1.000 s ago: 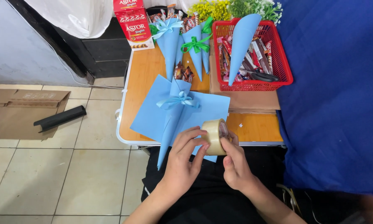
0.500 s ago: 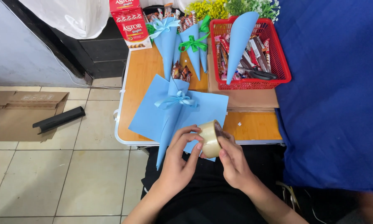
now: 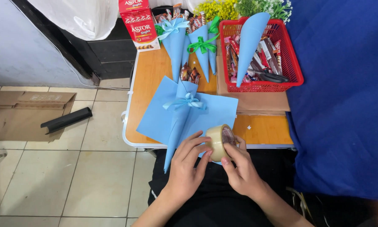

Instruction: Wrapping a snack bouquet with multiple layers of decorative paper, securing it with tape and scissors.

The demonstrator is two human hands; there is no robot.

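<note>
Blue cloth (image 3: pixel 344 105), largest item, hangs to the right of the grip and covers that whole side. Wooden table (image 3: pixel 155 71) lies beyond the grip, its white-edged front rim just above the hands. Brown cardboard (image 3: pixel 33 113) lies flat on the tiled floor well to the left, with a dark angled strip (image 3: pixel 66 120) on it.

Sheets of blue paper (image 3: pixel 155 122) are spread on the table just beyond the grip; on them lies a rolled blue cone (image 3: pixel 178 126) tied with a pale blue ribbon bow (image 3: pixel 188 102), its tip pointing past the left hand (image 3: pixel 187 168). Farther off stand a red basket (image 3: pixel 296 67) of wrapped snacks holding another cone, more filled cones with green and blue bows (image 3: pixel 201 44), and a red box (image 3: pixel 138 25).

Roll of tape (image 3: pixel 218 142), tan, ring-shaped: held at the table's near edge, over the lap. Both hands are closed on it: the left fingers wrap its outer face, the right hand (image 3: pixel 241 170) pinches the rim with the fingertips. Judged light and stiff, smooth on the faces, sticky at the free end; best held across the ring's flat sides. The cone tip and paper edge crowd the left hand and are easily creased.
</note>
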